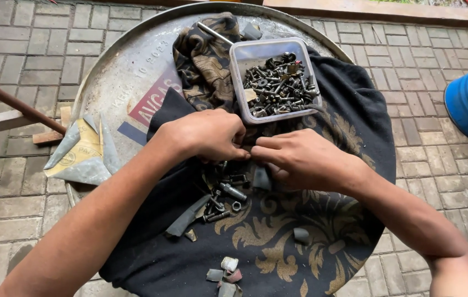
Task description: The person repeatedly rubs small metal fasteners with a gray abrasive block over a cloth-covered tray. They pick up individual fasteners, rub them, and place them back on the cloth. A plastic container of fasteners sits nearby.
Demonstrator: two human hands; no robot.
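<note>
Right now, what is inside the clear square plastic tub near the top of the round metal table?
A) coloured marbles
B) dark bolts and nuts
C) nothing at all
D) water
B: the clear square plastic tub is piled with dark metal bolts and nuts, and it sits on the black and gold patterned cloth just beyond both hands.
</note>
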